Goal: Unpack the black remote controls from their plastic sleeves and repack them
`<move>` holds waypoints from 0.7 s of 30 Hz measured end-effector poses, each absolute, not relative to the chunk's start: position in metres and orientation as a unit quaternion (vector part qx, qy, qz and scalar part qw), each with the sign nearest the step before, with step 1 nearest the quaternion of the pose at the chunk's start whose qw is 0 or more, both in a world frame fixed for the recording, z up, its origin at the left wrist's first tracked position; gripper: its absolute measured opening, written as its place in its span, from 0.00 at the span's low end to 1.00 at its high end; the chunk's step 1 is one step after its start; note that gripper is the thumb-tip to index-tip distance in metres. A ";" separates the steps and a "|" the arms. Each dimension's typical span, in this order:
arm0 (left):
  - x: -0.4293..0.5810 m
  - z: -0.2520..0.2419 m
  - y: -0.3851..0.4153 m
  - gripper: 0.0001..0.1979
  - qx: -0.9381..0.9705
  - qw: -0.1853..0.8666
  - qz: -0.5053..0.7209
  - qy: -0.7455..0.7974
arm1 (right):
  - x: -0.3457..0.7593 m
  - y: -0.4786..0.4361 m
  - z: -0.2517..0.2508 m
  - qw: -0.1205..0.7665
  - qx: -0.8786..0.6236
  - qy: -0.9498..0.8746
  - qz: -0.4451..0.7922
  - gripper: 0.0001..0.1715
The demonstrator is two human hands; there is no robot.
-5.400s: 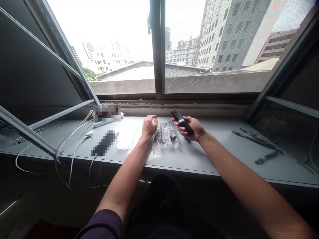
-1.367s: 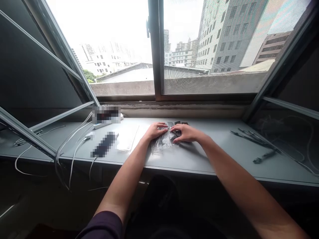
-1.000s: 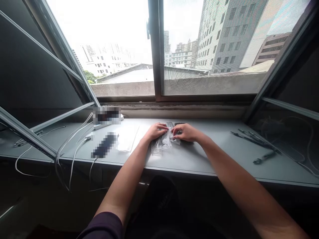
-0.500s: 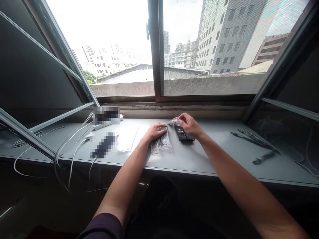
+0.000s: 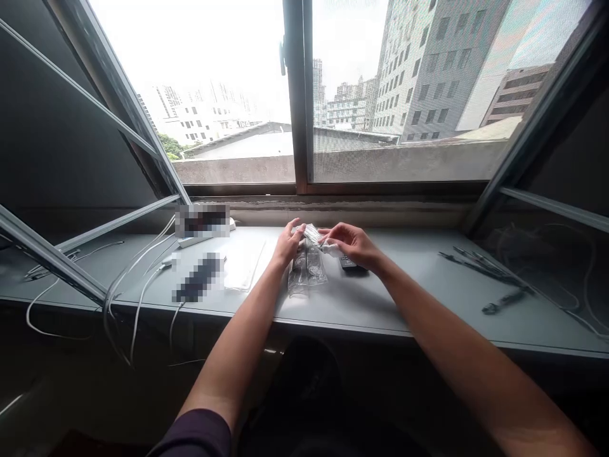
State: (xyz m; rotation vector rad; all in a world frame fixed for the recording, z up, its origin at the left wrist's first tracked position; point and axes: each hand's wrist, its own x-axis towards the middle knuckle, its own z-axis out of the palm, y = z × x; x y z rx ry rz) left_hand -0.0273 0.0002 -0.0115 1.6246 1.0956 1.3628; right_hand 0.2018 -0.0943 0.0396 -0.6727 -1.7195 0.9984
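Observation:
A clear plastic bag [image 5: 307, 271] lies on the grey desk [image 5: 404, 304], with its top edge lifted [image 5: 311, 235]. My left hand [image 5: 288, 244] and my right hand [image 5: 349, 242] pinch that raised plastic from either side. Something dark shows through the bag, too blurred to name. A black remote control [image 5: 349, 263] lies just right of the bag, mostly hidden beneath my right hand.
To the left lie a white cable bundle [image 5: 137, 279], a pale flat sheet [image 5: 242, 263], a pixelated dark object [image 5: 198, 277] and a power strip [image 5: 190, 240]. Dark tools [image 5: 485, 266] lie right. Open window frames flank the desk.
My left hand has risen from the bag, and my right hand has moved left, away from the remote. The bag's top edge is now lifted between them. The remote stays on the desk.

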 end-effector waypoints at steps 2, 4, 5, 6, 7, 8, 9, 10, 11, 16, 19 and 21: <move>-0.027 -0.010 0.000 0.31 0.585 0.470 0.533 0.391 | 0.202 -0.098 0.044 0.487 -0.272 -0.713 0.424 0.20; -0.027 -0.007 -0.001 0.34 0.541 0.535 0.537 0.366 | 0.203 -0.099 0.046 0.473 -0.266 -0.719 0.434 0.19; -0.027 -0.005 -0.002 0.35 0.524 0.546 0.544 0.363 | 0.204 -0.099 0.047 0.461 -0.271 -0.724 0.436 0.19; -0.028 -0.004 -0.002 0.35 0.508 0.549 0.554 0.366 | 0.205 -0.099 0.047 0.446 -0.283 -0.728 0.437 0.19; -0.029 -0.002 -0.003 0.36 0.496 0.547 0.564 0.370 | 0.207 -0.097 0.046 0.435 -0.300 -0.727 0.439 0.20; -0.029 -0.001 -0.003 0.37 0.486 0.542 0.574 0.374 | 0.207 -0.095 0.045 0.430 -0.319 -0.719 0.443 0.21; -0.030 0.000 -0.004 0.38 0.481 0.539 0.580 0.377 | 0.208 -0.093 0.043 0.435 -0.334 -0.703 0.453 0.22; -0.031 0.001 -0.004 0.39 0.479 0.538 0.582 0.377 | 0.209 -0.089 0.040 0.455 -0.341 -0.676 0.469 0.22; -0.031 0.001 -0.005 0.39 0.482 0.540 0.579 0.375 | 0.209 -0.086 0.038 0.478 -0.342 -0.643 0.490 0.23; -0.026 0.001 -0.015 0.42 0.529 0.566 0.548 0.316 | 0.208 -0.079 0.030 0.473 -0.360 -0.527 0.608 0.29; -0.021 0.001 -0.021 0.41 0.546 0.574 0.541 0.283 | 0.208 -0.083 0.032 0.399 -0.345 -0.541 0.655 0.29; -0.019 0.002 -0.023 0.39 0.547 0.576 0.539 0.279 | 0.209 -0.086 0.032 0.369 -0.350 -0.548 0.664 0.25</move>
